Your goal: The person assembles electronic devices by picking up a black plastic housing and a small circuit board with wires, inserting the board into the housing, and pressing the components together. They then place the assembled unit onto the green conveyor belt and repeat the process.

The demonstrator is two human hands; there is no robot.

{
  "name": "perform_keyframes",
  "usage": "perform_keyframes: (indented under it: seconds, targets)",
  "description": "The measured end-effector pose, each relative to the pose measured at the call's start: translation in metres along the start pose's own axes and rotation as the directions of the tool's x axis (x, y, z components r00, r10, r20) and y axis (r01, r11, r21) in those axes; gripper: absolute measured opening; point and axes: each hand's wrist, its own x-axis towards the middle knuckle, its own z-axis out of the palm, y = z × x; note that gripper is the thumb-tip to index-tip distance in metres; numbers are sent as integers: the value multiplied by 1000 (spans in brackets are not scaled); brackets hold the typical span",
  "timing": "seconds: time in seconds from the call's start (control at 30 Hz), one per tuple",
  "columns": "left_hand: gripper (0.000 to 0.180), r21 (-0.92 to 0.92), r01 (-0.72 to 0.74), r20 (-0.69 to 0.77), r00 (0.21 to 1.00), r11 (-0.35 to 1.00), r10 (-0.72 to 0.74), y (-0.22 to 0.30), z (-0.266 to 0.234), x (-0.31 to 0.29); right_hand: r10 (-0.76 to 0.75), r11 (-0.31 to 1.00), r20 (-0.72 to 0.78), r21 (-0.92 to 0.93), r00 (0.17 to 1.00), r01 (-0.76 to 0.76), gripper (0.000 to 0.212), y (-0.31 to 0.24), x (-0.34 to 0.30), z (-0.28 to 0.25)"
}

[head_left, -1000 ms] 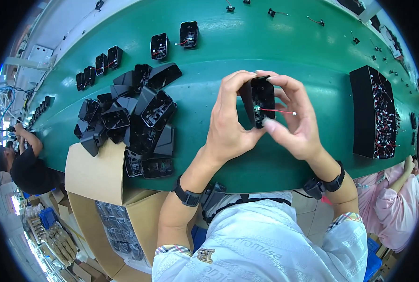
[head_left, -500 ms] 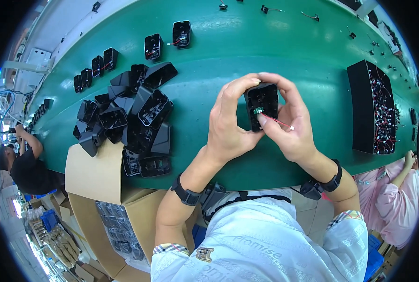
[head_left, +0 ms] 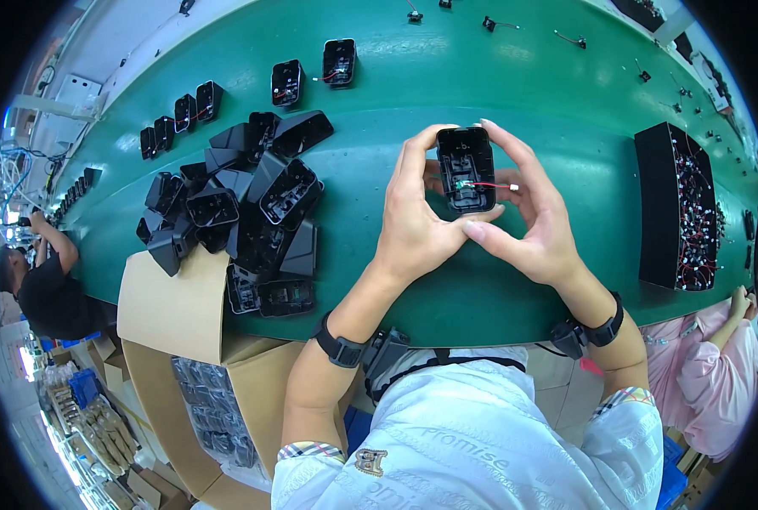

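Observation:
A black plastic housing (head_left: 467, 146) stands tilted over the bench, its open side facing up. My left hand (head_left: 413, 208) is wrapped round its left side, with the thumb along the lower edge. My right hand (head_left: 534, 217) curves round the right side. Its index fingertip is at the top corner, other fingers show behind the housing, and the thumb lies just below. Inside the housing sits a small green circuit board (head_left: 462, 184). A red wire (head_left: 491, 184) runs from it over the right wall to a white connector (head_left: 514, 187).
Similar black housings (head_left: 213, 208) lie heaped at left, partly on a carton flap (head_left: 175, 297). Several wired housings (head_left: 339, 64) stand in a row behind. A black box (head_left: 658, 204) of wired parts is at right. Small wired parts (head_left: 574, 40) dot the far bench. Co-workers sit both sides.
The housing has moved slightly up and tipped so its inside shows more fully. My right thumb has come off the circuit board and down to below the housing. The view has shifted slightly.

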Motion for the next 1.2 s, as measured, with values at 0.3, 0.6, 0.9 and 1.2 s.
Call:
perform_keyframes:
  seconds: [0.3, 0.6, 0.9, 1.2]
  targets:
    - [96, 83, -27, 30, 999, 996, 25, 0, -3, 1, -144, 957, 3, -255, 990, 140, 37, 0, 9, -14]
    - [101, 125, -119, 122, 987, 985, 103, 6, -9, 3, -124, 959, 106, -241, 987, 146, 35, 9, 16, -26]
    - [44, 479, -157, -87, 971, 864, 224, 0, -19, 6, -349, 677, 148, -644, 926, 358, 34, 61, 163, -23]
    - [34, 693, -155, -144, 927, 704, 347, 4, -36, 16, -206, 696, 195, -660, 959, 284, 43, 94, 196, 10]
